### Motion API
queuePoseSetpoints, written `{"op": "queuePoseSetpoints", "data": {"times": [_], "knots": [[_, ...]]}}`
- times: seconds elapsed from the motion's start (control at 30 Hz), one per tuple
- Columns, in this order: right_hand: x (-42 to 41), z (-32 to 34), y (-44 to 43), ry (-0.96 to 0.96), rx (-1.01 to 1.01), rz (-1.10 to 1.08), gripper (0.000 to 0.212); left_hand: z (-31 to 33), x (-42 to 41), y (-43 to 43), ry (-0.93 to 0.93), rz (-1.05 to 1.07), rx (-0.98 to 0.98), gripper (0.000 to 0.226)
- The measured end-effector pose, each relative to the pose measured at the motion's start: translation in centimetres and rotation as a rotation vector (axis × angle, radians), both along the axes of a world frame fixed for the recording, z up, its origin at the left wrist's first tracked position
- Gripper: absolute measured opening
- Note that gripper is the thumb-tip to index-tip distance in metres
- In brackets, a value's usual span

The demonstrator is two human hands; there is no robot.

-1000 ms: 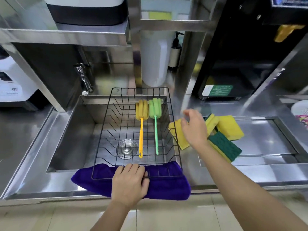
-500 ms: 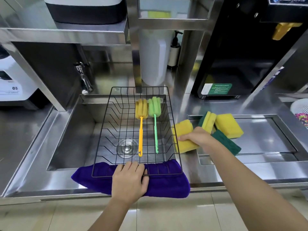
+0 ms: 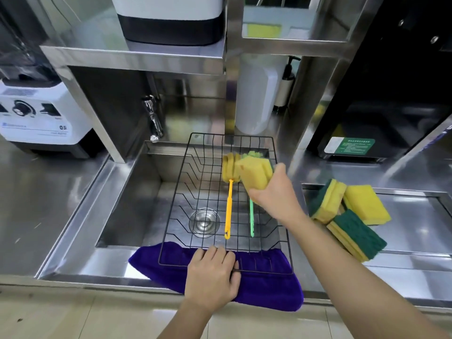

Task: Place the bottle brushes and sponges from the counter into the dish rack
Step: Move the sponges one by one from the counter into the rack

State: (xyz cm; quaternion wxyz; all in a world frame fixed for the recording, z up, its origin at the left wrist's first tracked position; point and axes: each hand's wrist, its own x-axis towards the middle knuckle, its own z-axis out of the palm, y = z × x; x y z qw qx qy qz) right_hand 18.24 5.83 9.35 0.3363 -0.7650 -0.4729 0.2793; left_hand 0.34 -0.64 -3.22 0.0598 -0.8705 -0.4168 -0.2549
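Note:
A black wire dish rack [image 3: 179, 172] sits over the sink. Inside it lie a yellow bottle brush [image 3: 229, 201] and a green bottle brush [image 3: 251, 216], whose head is partly hidden. My right hand [image 3: 274, 192] holds a yellow sponge [image 3: 255, 173] above the rack's right side, over the green brush. My left hand [image 3: 211, 272] grips the rack's near edge. Three yellow-and-green sponges stay on the counter to the right: one on edge [image 3: 326, 201], one flat with yellow up [image 3: 365, 204], one with green up [image 3: 357, 234].
A purple cloth [image 3: 264, 287] lies under the rack's near edge. The sink [image 3: 137, 196] has a drain [image 3: 204, 222] and a tap [image 3: 154, 118] behind it. A blender base [image 3: 39, 118] stands at the left, a white jug [image 3: 259, 94] and a black machine [image 3: 381, 99] behind.
My right hand picked a yellow sponge up from the counter beside the rack and carried it left and up over the rack. My left hand stayed on the rack's edge.

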Motion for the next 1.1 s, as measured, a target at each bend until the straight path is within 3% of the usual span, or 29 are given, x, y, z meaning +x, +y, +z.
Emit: {"op": "queuePoseSetpoints", "data": {"times": [0.13,0.23,0.3,0.4,0.6,0.8,0.9,1.0,1.1], "knots": [[-2.5,-2.1,1.3,-0.114,-0.12,0.038,0.043,0.2,0.0,-0.1,0.02,0.002,-0.038,0.017],[-4.0,-3.7,2.0,-0.364,-0.109,0.142,0.037,0.3,0.1,-0.1,0.014,0.002,-0.055,0.015],[-5.4,-4.6,2.6,-0.537,-0.095,0.203,0.05,0.4,0.0,-0.1,0.02,0.0,-0.07,0.015],[-7.1,-6.0,3.6,-0.625,-0.137,0.26,0.073,0.4,0.0,-0.2,0.032,-0.002,-0.095,0.015],[-8.5,-8.6,3.5,-0.778,-0.236,0.549,0.075,0.8,-0.1,-0.2,0.037,-0.016,-0.115,0.015],[-7.3,-6.4,6.2,-0.48,-0.269,0.631,0.08,0.4,0.0,-0.2,0.017,-0.011,-0.097,0.017],[-6.4,-5.5,8.1,-0.28,-0.12,0.525,0.071,0.5,0.1,-0.2,-0.005,-0.003,-0.099,0.017],[-5.6,-4.9,10.0,0.005,-0.088,0.428,0.078,0.8,0.0,-0.1,0.01,-0.004,-0.113,0.016],[-5.2,-5.2,11.6,0.027,-0.08,0.512,0.08,0.9,0.0,-0.3,0.018,-0.001,-0.132,0.017]]}}
